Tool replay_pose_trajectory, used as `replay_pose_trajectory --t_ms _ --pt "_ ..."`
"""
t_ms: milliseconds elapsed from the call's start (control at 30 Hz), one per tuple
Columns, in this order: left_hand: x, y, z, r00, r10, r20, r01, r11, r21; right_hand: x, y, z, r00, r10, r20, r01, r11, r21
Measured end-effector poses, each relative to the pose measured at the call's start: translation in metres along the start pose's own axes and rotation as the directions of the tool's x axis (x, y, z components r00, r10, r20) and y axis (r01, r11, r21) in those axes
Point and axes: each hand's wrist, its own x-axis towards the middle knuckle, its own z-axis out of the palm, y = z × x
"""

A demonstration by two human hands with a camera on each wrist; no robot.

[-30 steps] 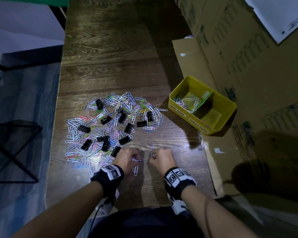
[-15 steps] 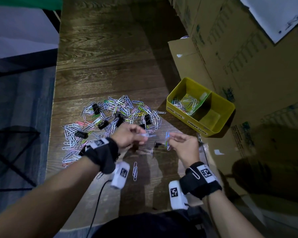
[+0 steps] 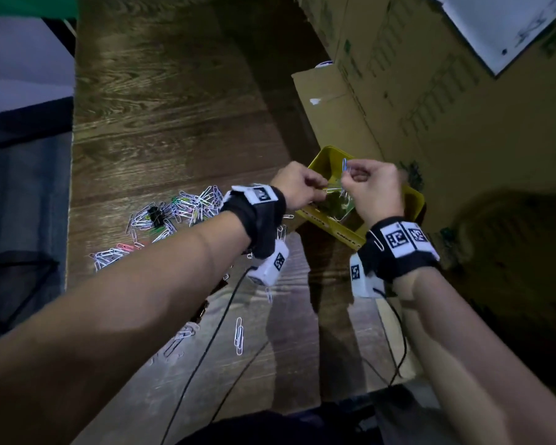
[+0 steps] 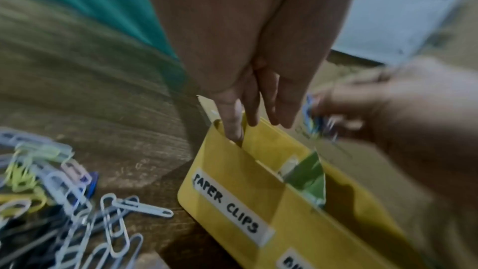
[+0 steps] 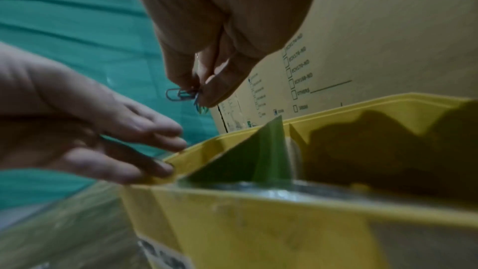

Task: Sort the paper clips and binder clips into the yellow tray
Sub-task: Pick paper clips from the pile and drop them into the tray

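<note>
Paper clips point(image 5: 184, 95), a small bunch, pinched between thumb and fingertips of the right hand point(image 3: 374, 187), held just above the yellow tray point(image 4: 234, 173), over the end labelled "PAPER CLIPS". Probably a drop into that compartment next. Light, thin wire, stiff enough to keep shape but slick and prone to hooking into one another; best taken by the flat loops with fingertip pads, a few at once, since a single clip lying flat on wood gives little edge to catch. Binder clips point(image 3: 154, 213), black and chunkier, likely easier to take by the body or the folded handles; springy if squeezed.

Left hand point(image 3: 297, 189) right beside the other over the tray, fingers nearly straight and relaxed, tips at or inside the tray rim in the wrist views; a thin sliver near the fingers in the head view, too blurred to say whether a clip is held. Green divider point(image 5: 261, 150) standing in the tray between the two compartments; the far compartment in shadow, contents not clear.

Main heap of coloured clips point(image 3: 187, 203) left on the tabletop point(image 3: 174, 123), to the left of the tray, with strays point(image 3: 239, 335) nearer the body. Cardboard boxes point(image 3: 430, 91) behind and right of the tray. Much sorting left.
</note>
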Motion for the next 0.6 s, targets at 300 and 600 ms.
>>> replay_pose_trajectory --t_ms 300,600 --pt "-0.043 -0.090 -0.038 0.997 -0.028 0.069 -0.011 0.865 0.502 0.022 0.023 0.028 0.933 0.070 0.354 0.145 0.825 -0.546" --pt "-0.059 -0.133 -0.006 0.997 -0.063 0.045 0.012 0.701 0.713 -0.036 0.003 0.072 0.732 -0.482 0.481 0.626 0.754 -0.198"
